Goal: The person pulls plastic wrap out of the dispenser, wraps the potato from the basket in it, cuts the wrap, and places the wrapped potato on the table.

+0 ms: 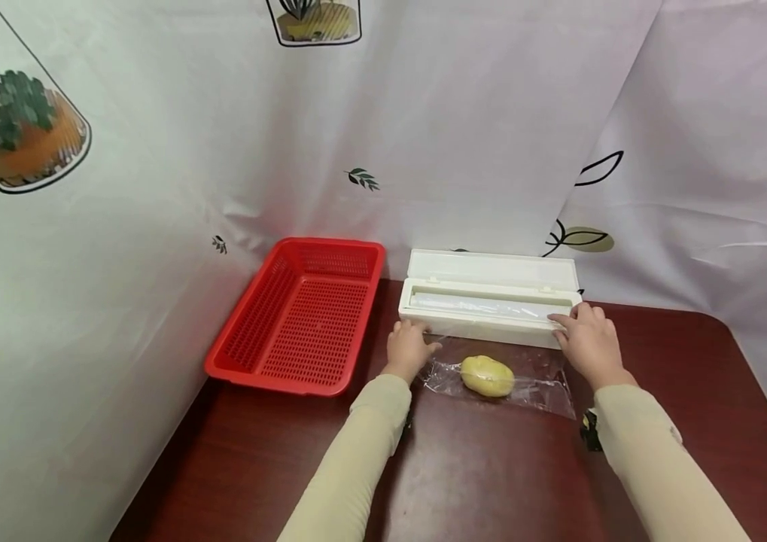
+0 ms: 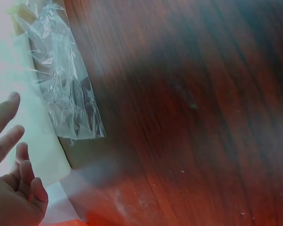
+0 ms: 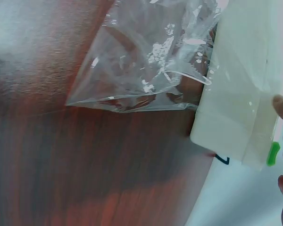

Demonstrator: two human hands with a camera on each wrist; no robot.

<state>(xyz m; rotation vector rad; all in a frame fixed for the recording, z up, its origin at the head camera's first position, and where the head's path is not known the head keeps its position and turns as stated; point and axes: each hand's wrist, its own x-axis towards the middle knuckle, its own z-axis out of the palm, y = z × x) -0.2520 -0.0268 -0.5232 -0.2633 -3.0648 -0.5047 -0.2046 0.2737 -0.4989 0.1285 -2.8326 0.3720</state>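
Note:
A long white cling-film dispenser box [image 1: 490, 331] stands at the back of the table with its lid [image 1: 491, 265] raised and a roll of clear film [image 1: 485, 305] inside. From its front a sheet of clear plastic film [image 1: 539, 391] runs onto the table, around a yellow, potato-like lump [image 1: 487, 376]. My left hand [image 1: 407, 349] is at the box's front left corner, fingers loosely bent and apart in the left wrist view. At the right end my right hand [image 1: 588, 339] has its fingertips by the box edge; whether they touch it is unclear. Neither hand visibly holds anything.
A red plastic basket [image 1: 363, 339] sits left of the box, close to my left hand. Behind the table hangs a white patterned cloth [image 1: 464, 135]. In the right wrist view, a small green piece [image 3: 273, 154] shows near the box's end.

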